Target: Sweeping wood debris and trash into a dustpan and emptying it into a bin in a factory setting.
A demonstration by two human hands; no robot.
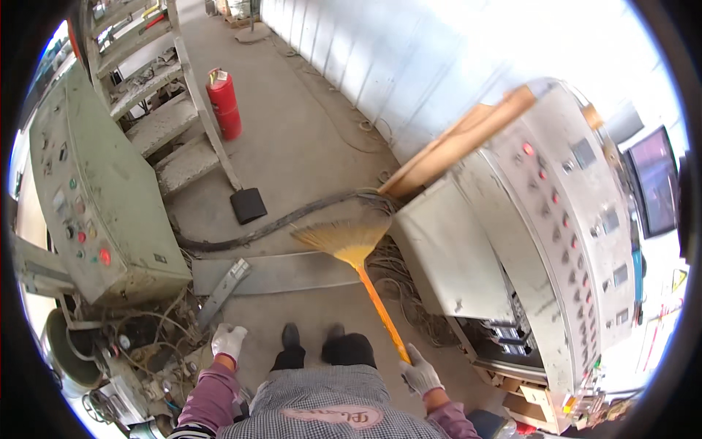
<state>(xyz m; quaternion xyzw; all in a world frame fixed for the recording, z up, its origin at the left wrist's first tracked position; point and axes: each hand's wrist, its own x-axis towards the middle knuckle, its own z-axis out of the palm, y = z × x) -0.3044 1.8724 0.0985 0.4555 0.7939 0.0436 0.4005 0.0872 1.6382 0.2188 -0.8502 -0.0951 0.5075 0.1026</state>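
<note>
A broom with a fan of yellow bristles [344,238] and an orange handle [383,315] reaches forward and left from my right hand [422,372]. That hand wears a pale work glove and is closed round the handle's near end. The bristles are close to the floor beside a dark cable [278,223] and a flat grey metal strip [292,274]. My left hand [229,342], gloved too, hangs at my left side with its fingers curled and nothing visible in them. A short metal channel piece [224,291] lies just ahead of it.
A green control cabinet [135,241] and metal stairs [172,124] stand left. Past them are a red fire extinguisher [224,104] and a black block [248,205]. On the right are a grey control console [541,241], a leaning wooden board [461,143] and tangled cables [409,307].
</note>
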